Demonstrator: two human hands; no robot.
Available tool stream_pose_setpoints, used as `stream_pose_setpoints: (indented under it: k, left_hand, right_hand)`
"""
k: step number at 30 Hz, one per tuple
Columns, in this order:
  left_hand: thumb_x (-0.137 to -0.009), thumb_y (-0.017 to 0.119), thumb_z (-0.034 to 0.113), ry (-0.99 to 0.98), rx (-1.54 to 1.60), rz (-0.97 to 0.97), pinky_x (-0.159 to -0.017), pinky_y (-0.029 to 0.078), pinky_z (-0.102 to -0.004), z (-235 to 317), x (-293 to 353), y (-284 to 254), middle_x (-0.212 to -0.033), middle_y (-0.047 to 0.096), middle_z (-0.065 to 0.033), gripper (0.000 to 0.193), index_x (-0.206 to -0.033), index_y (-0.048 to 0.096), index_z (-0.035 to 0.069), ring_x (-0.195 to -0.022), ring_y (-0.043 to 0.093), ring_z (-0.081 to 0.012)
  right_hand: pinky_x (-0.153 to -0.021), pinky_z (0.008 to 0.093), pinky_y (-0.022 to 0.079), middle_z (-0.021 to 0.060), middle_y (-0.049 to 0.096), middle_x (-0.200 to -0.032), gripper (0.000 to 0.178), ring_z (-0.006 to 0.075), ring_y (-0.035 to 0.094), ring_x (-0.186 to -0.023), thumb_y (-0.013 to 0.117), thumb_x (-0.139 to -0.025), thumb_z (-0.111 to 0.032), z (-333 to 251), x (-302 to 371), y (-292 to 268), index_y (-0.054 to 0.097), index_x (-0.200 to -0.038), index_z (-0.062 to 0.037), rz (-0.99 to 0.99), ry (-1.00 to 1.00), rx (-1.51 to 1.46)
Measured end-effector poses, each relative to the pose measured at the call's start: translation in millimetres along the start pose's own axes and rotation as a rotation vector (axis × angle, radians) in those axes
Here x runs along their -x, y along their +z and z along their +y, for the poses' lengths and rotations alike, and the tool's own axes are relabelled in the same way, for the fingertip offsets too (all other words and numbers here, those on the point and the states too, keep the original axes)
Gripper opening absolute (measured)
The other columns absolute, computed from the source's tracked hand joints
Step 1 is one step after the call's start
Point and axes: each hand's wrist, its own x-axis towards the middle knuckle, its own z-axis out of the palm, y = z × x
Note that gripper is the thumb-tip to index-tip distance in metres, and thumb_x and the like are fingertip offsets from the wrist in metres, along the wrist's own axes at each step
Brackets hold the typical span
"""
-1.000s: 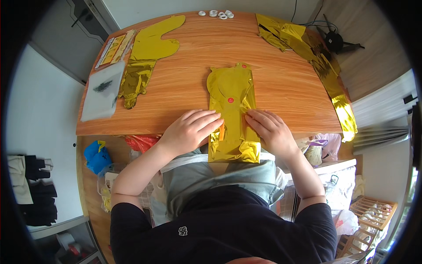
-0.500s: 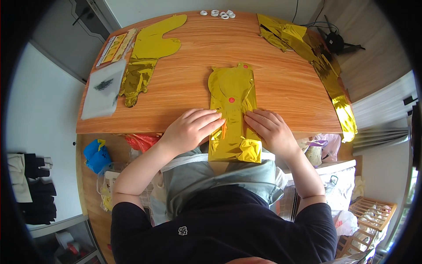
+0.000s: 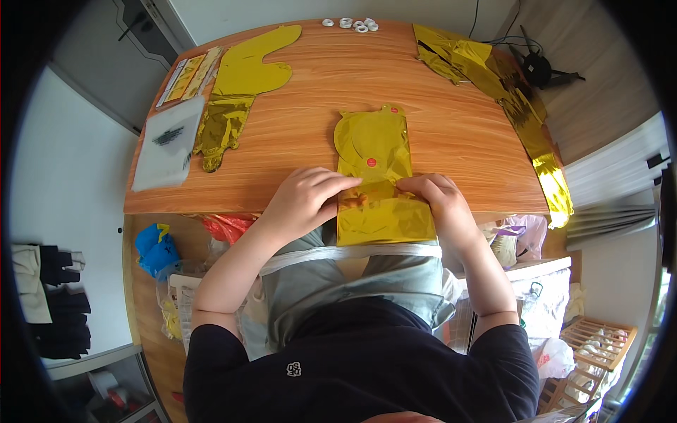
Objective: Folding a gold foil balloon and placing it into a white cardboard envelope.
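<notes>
A flat gold foil balloon (image 3: 374, 141) with two red round marks lies at the middle of the table's near edge. Its lower part hangs over the edge toward my lap. My left hand (image 3: 310, 197) is at the balloon's left side, with thumb and bent fingers closed on the foil. On the opposite side, my right hand (image 3: 434, 197) pinches the foil near a crosswise crease that runs between both hands. The lower section below the crease looks smooth and broad, with a bright reflection of my fingers. Some fingertips are hidden under the foil.
On the wooden table (image 3: 296, 141), another gold foil balloon (image 3: 243, 70) lies at the left, beside a clear plastic bag (image 3: 166, 144) and printed packets (image 3: 187, 77). White rolls (image 3: 362, 25) sit at the far edge. More gold foil (image 3: 493, 70) drapes along the right, near a black device (image 3: 537, 68).
My hands have gone from lying flat on the foil's sides to pinching it. The balloon's lower part has lifted and flattened, and its crumpled lower corner no longer shows.
</notes>
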Motion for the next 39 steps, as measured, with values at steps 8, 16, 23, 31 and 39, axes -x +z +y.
stream_pose_setpoints:
  k: [8,16,23,31,39]
  left_hand:
    - [-0.079,0.078,-0.003,0.09,-0.062,-0.014,-0.092,0.054,-0.0414,-5,0,5,-0.117,0.073,-0.0047,0.049,-0.124,0.075,0.013,-0.106,0.069,-0.0273]
    - [-0.077,0.08,-0.001,0.153,-0.069,0.031,-0.091,0.057,-0.0393,-7,5,9,-0.12,0.074,-0.0043,0.046,-0.121,0.076,0.011,-0.104,0.07,-0.0267]
    - [-0.075,0.078,-0.002,0.173,-0.119,0.005,-0.093,0.057,-0.0399,-6,3,8,-0.121,0.075,-0.0051,0.046,-0.12,0.076,0.011,-0.106,0.069,-0.0267]
    - [-0.075,0.078,0.0,0.172,-0.132,-0.005,-0.094,0.057,-0.0399,-8,4,9,-0.121,0.075,-0.0039,0.046,-0.119,0.076,0.011,-0.106,0.068,-0.0254]
    - [-0.074,0.08,0.002,0.149,-0.153,-0.021,-0.095,0.056,-0.0387,-1,6,5,-0.123,0.074,-0.0015,0.05,-0.122,0.076,0.014,-0.107,0.068,-0.0241]
  right_hand:
    - [-0.092,0.0418,0.057,0.0088,0.076,-0.108,0.031,0.0302,0.071,-0.103,0.084,-0.08,-0.006,10,-3,6,0.076,-0.11,-0.0068,0.033,-0.187,0.08]
    - [-0.09,0.0405,0.055,0.0059,0.074,-0.12,0.033,0.0285,0.07,-0.105,0.083,-0.08,-0.009,10,0,7,0.076,-0.112,-0.0097,0.033,-0.253,0.177]
    - [-0.09,0.0404,0.055,0.0052,0.074,-0.121,0.034,0.0282,0.069,-0.105,0.082,-0.083,-0.014,9,-2,6,0.075,-0.117,-0.012,0.023,-0.295,0.208]
    - [-0.098,0.0412,0.05,0.0022,0.07,-0.126,0.039,0.0267,0.063,-0.113,0.076,-0.089,-0.022,-5,-4,4,0.074,-0.128,-0.0166,-0.091,-0.227,0.289]
    - [-0.1,0.0419,0.049,0.0025,0.069,-0.127,0.04,0.0272,0.061,-0.115,0.072,-0.092,-0.024,-1,-2,4,0.074,-0.131,-0.0179,-0.118,-0.243,0.312]
